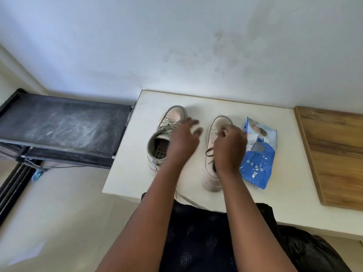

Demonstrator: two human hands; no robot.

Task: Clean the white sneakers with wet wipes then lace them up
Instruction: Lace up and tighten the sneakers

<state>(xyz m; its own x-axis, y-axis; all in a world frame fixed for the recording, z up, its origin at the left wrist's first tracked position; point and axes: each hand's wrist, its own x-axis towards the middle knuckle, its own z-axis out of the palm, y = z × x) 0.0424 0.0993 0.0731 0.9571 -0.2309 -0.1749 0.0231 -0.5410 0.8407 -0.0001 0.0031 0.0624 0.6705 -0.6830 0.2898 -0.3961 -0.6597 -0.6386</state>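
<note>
While my right grip pinches lace, left grip open: hard tug may drag sneaker off worktop.

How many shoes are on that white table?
2. The left sneaker sits partly under the open left hand. The right sneaker sits beside it, next to the blue wipes pack, with the right hand pinching its laces. No others seem hidden.

on the bench, first sneaker lies just left of the left fingers, second sneaker beneath the right fingers, wipes pack just right of them.
</note>
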